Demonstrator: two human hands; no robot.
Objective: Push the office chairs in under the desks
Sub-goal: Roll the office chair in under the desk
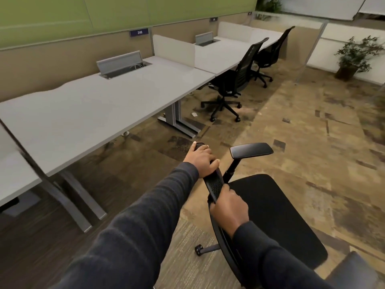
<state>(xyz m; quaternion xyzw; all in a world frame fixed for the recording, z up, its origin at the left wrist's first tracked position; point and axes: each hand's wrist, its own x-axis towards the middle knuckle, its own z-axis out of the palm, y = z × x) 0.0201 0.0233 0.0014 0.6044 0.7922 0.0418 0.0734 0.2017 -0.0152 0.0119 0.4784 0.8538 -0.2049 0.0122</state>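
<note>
While gripping the top edge of the backrest point(214, 182), left hand point(201, 160) lies curled over the far end, fingers wrapped down the front, thumb tucked by the mesh. Right hand point(228, 207) clamped on the same edge nearer the body, fingers folded tight round it. Chair point(277, 215) turned sideways, seat to the right of both hands, armrest point(251, 149) just beyond the left hand and raised on its post. One caster point(199, 250) showing below the right hand. Desk point(100, 109) well to the left of the hands, apart from the chair, bare carpet point(312, 126) between. Two more chairs point(231, 84) far ahead of the left hand, drawn up against the further desks.
</note>
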